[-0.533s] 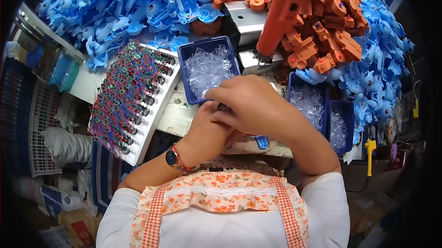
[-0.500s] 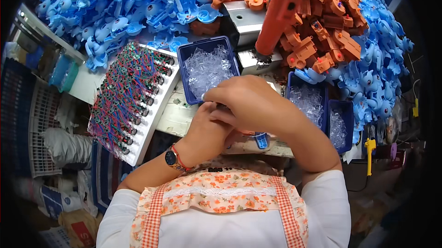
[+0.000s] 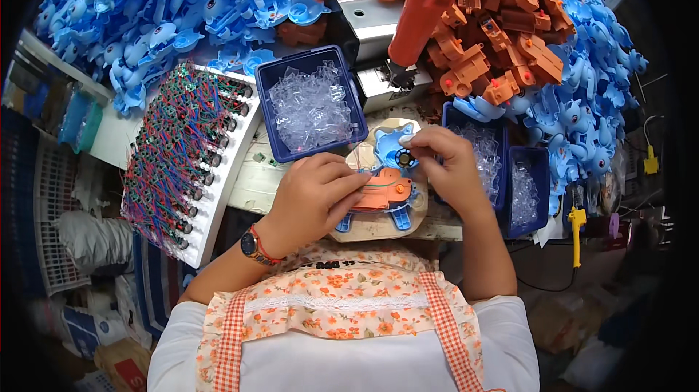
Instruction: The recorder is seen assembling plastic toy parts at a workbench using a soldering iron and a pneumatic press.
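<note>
1. The step in hand seems to be the seating of a round black part (image 3: 404, 159) inside a blue toy shell (image 3: 387, 143), which lies with its hollow side up.
2. The thumb and index finger of the right hand (image 3: 450, 163) are bent toward each other and seem to pinch the round black part at its right edge; how firmly, I cannot tell.
3. The fingers of the left hand (image 3: 309, 192) are stretched and close together. Their tips rest on the left end of an orange gearbox housing (image 3: 382, 195); whether they also grip it, I cannot tell.
4. The shell is between the two hands, on a beige board (image 3: 368, 230) upon the desk (image 3: 251, 184). The housing lies in its body, just to the right of the left fingertips; the round part is in the head area, at the right fingertips.
5. In my judgement, the next move calls for a level, gentle press by the right fingers, while the left fingers steady the housing.
6. Beyond the left fingers is a blue bin (image 3: 317, 149) of clear plastic pieces (image 3: 313, 112); farther to their left, a white foam tray (image 3: 218, 199) of wired circuit boards (image 3: 171, 166).
</note>
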{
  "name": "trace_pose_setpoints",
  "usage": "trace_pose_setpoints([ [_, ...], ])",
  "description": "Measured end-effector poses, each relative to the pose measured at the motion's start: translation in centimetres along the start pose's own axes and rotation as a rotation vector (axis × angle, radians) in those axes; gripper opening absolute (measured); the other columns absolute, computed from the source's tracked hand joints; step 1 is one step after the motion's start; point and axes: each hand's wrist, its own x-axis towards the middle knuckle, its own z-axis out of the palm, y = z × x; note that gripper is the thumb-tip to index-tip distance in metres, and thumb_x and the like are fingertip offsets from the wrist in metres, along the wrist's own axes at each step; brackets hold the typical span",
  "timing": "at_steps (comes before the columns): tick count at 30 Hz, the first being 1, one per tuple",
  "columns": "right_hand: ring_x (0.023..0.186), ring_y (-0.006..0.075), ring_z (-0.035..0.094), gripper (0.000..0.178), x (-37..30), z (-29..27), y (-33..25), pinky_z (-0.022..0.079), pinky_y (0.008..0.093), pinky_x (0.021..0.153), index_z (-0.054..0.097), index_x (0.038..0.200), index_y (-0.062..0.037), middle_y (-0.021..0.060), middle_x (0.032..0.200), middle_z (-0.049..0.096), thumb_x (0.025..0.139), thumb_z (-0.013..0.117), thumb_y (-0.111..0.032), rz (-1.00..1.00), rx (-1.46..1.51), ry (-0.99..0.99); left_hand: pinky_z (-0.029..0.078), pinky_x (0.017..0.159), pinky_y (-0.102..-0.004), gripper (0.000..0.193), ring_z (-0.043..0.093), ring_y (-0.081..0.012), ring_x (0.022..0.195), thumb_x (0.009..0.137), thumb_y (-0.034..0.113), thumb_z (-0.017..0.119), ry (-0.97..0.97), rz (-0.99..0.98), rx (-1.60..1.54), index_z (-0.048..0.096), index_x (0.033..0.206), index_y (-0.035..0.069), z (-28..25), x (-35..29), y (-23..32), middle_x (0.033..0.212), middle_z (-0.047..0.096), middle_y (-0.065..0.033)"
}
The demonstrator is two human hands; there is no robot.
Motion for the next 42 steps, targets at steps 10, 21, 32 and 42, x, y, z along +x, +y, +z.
trace_pose_setpoints([
  [10,0.087,0.0292,0.066,0.019,-0.5,1.0,1.5,0.053,0.0365,0.075,0.069,0.094,-0.0009,0.0115,0.095,0.068,0.077,0.066,0.007,-0.144,-0.282,-0.086,0.05,0.08,-0.0382,0.029,0.067,-0.0277,0.095,0.077,0.006,0.075,0.113,-0.015,-0.057,0.072,0.106,0.007,0.3,-1.2,-0.2,0.099,0.07,-0.0074],
  [21,0.092,0.0266,0.06,0.018,1.1,0.2,0.2,0.042,0.0408,0.089,0.071,0.086,-0.0058,0.0068,0.091,0.066,0.071,0.078,-0.011,-0.11,-0.538,-0.23,0.054,0.076,-0.0313,0.02,0.071,-0.0224,0.083,0.081,0.003,0.073,0.162,-0.223,-0.258,0.072,0.101,0.001,-0.4,-1.3,-0.4,0.092,0.074,-0.011],
  [32,0.091,0.0236,0.06,0.016,1.4,0.0,0.8,0.04,0.0408,0.093,0.07,0.084,-0.0073,0.0049,0.088,0.067,0.07,0.079,-0.009,-0.182,-0.497,-0.248,0.055,0.077,-0.0262,0.018,0.07,-0.0139,0.082,0.086,0.004,0.073,0.08,-0.461,-0.71,0.07,0.102,-0.003,-1.0,-1.2,-1.2,0.094,0.073,-0.0103],
  [42,0.093,0.0226,0.063,0.017,-0.4,1.1,-0.8,0.044,0.0421,0.094,0.073,0.087,-0.0054,0.0049,0.091,0.07,0.071,0.069,-0.002,-0.138,-0.639,-0.198,0.055,0.071,-0.0278,0.018,0.069,-0.0146,0.079,0.084,0.004,0.072,0.092,-0.317,-0.41,0.073,0.101,-0.002,-1.6,-1.5,-1.5,0.092,0.073,-0.012],
])
